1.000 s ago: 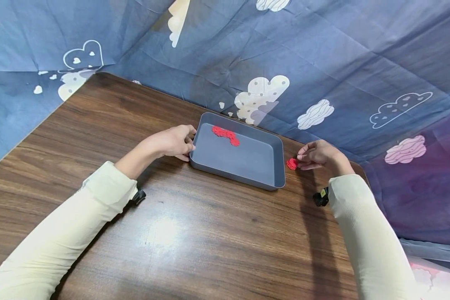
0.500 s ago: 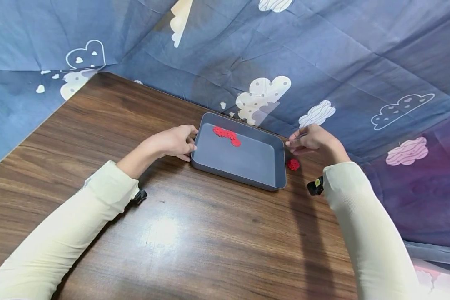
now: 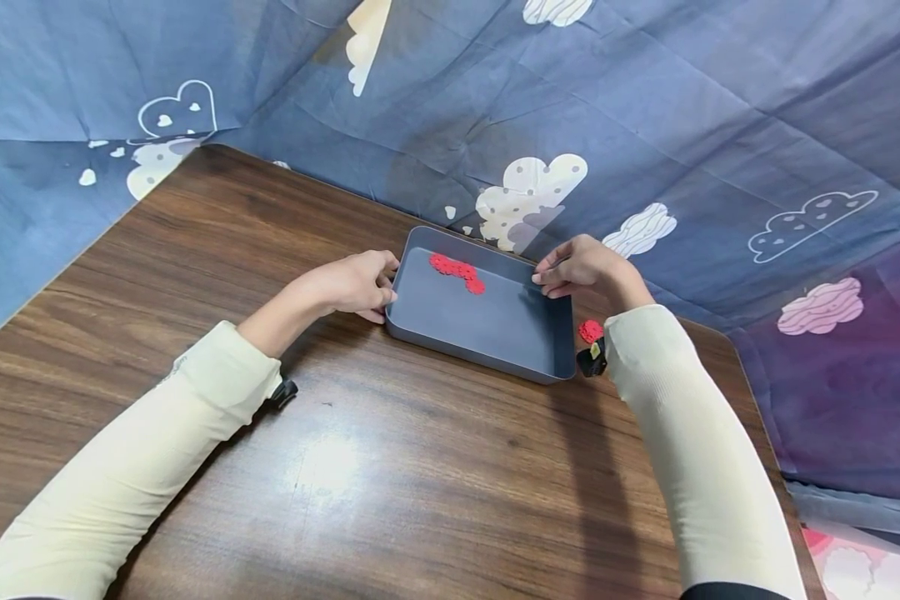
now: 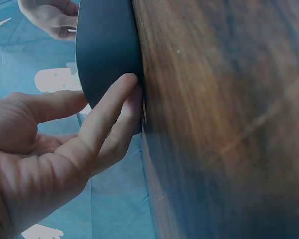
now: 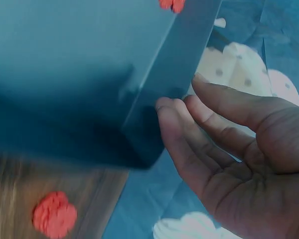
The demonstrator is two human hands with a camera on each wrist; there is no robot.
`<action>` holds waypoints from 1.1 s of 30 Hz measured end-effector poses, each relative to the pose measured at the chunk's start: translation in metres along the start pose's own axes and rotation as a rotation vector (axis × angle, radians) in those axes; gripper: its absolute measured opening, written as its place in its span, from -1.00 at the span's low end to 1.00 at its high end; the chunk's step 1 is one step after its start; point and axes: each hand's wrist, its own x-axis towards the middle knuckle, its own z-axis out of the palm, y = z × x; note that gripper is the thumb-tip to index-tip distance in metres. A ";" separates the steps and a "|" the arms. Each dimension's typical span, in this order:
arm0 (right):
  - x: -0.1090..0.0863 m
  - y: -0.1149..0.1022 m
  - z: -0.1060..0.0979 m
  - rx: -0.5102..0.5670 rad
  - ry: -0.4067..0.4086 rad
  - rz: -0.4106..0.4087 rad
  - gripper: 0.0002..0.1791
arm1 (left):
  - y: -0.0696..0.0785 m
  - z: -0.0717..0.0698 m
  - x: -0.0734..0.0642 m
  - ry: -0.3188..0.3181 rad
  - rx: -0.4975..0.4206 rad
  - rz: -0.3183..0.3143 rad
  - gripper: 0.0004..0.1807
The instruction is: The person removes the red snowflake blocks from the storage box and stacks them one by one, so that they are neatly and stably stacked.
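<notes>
On the table [image 3: 435,475], the gray tray [image 3: 480,321] looks light, stiff, slick, best held by opposite walls; my left hand [image 3: 356,282] grips its left end; whether my right hand [image 3: 585,265], at its far-right corner, pinches, I can't tell

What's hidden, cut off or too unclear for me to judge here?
Head: far right corner of the tray, covered by the right hand.
Head: exact count of the red pieces inside, small and bunched together.
Left wrist: the tray's inside, hidden by its outer wall.
Right wrist: most of those pieces, cut off by the top edge.
</notes>
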 end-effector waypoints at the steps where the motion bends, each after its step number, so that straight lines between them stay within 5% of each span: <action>1: 0.002 -0.002 0.003 0.009 -0.006 0.001 -0.67 | 0.000 0.000 0.000 0.000 -0.004 0.000 -0.33; 17: 0.027 -0.028 0.047 0.067 -0.059 -0.044 -0.94 | 0.000 0.000 -0.001 -0.002 0.002 0.005 -0.36; 25: 0.033 -0.036 0.060 -0.056 0.002 -0.031 -0.72 | 0.001 0.001 0.000 0.001 0.003 0.008 -0.35; 33: 0.037 -0.038 0.065 -0.121 0.054 -0.002 -0.72 | 0.001 0.002 0.001 0.013 0.001 0.013 -0.34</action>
